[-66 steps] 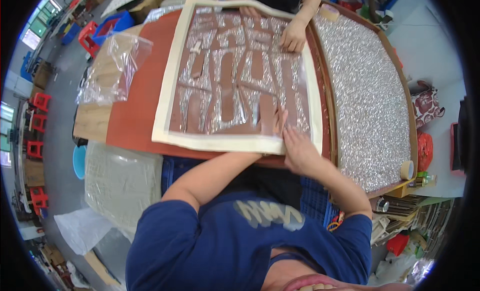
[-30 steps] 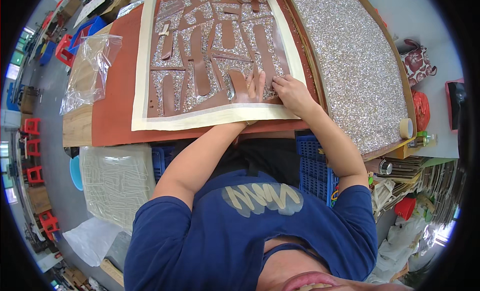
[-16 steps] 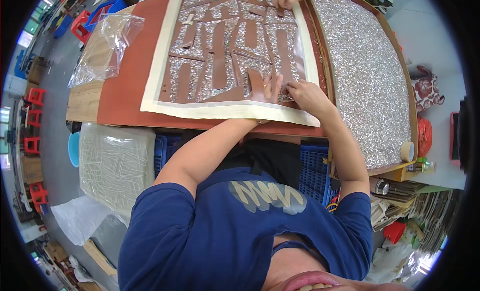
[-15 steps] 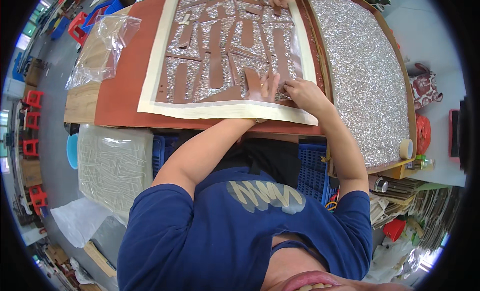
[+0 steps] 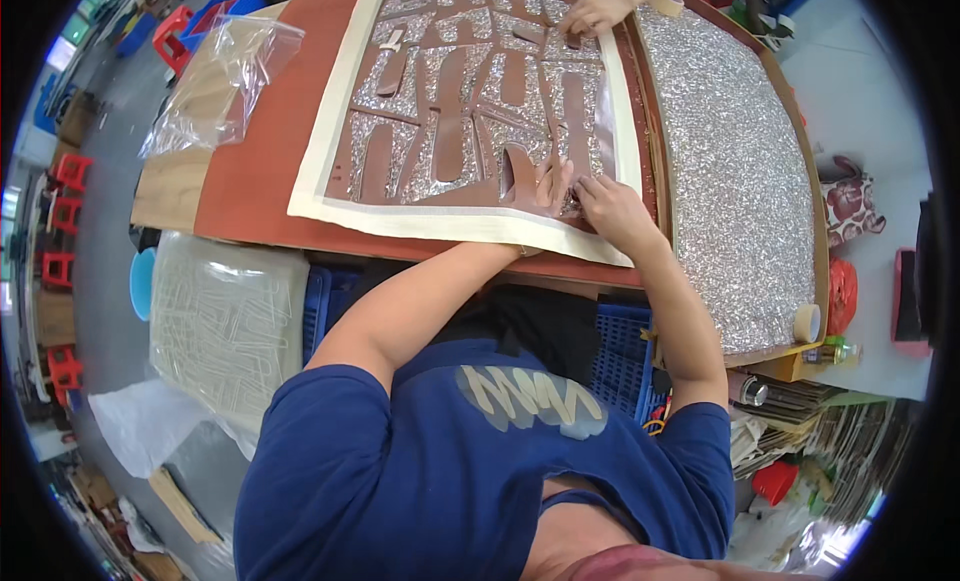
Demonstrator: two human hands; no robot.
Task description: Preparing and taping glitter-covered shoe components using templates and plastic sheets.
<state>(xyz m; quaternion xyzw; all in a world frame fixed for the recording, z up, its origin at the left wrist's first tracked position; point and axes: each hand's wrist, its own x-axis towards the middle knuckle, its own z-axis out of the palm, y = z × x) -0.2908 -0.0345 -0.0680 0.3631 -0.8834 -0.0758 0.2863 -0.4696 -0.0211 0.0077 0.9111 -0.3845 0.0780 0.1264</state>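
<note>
A brown sheet [image 5: 450, 195] with many cut-out shapes lies inside a cream border [image 5: 420, 221], over silvery glitter material. My left hand [image 5: 553, 191] rests on the sheet's near right part, fingers stretched out, beside a brown strip [image 5: 517, 173] that curls up. Just right of it, my right hand [image 5: 612, 209] has its fingers pinched together at the sheet; what is between them is hidden. Across the sheet, another person's hand [image 5: 592, 17] touches a small brown piece near the far right border.
A board of silver glitter [image 5: 735, 181] lies to the right, with a tape roll [image 5: 807, 323] on its near corner. A clear plastic bag [image 5: 215, 91] lies at left on the table. Below stand a plastic-wrapped stack [image 5: 228, 316] and a blue crate [image 5: 622, 346].
The sheet and table sit slightly further right in the picture. My hands stay close together at the same part of the sheet. More of the other person's hand and forearm shows.
</note>
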